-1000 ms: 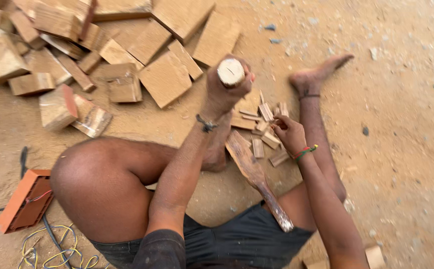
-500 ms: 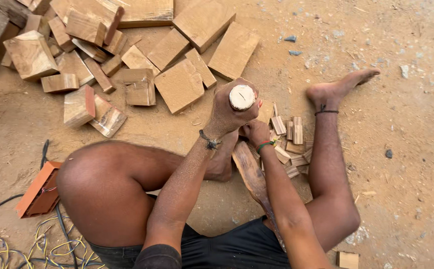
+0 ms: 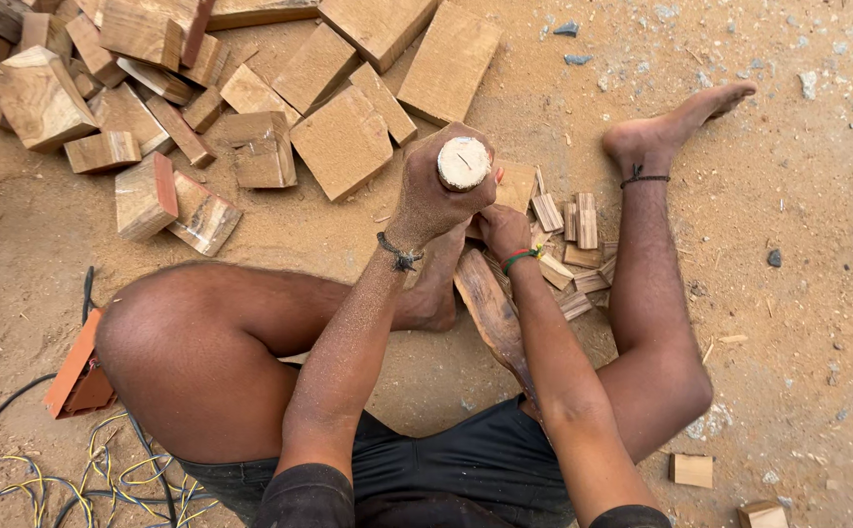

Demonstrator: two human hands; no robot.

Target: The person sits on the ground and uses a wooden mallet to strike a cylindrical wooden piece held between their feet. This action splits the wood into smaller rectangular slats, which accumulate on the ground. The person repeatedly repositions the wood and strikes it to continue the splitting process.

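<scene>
A: Your left hand (image 3: 431, 196) is fisted tight round the wooden handle (image 3: 464, 163), its cut end facing up at you, long axis near vertical.

B: And your right hand (image 3: 502, 230) sits lower, just beside it, fingers closed on a small wood piece (image 3: 482, 256) I can barely see, directly under the handle, above the long plank (image 3: 493, 318).

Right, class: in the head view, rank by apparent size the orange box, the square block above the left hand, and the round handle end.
1. Square block
2. Orange box, partly hidden by the knee, so unsure against the block
3. Handle end, smallest though nearest the camera
</scene>
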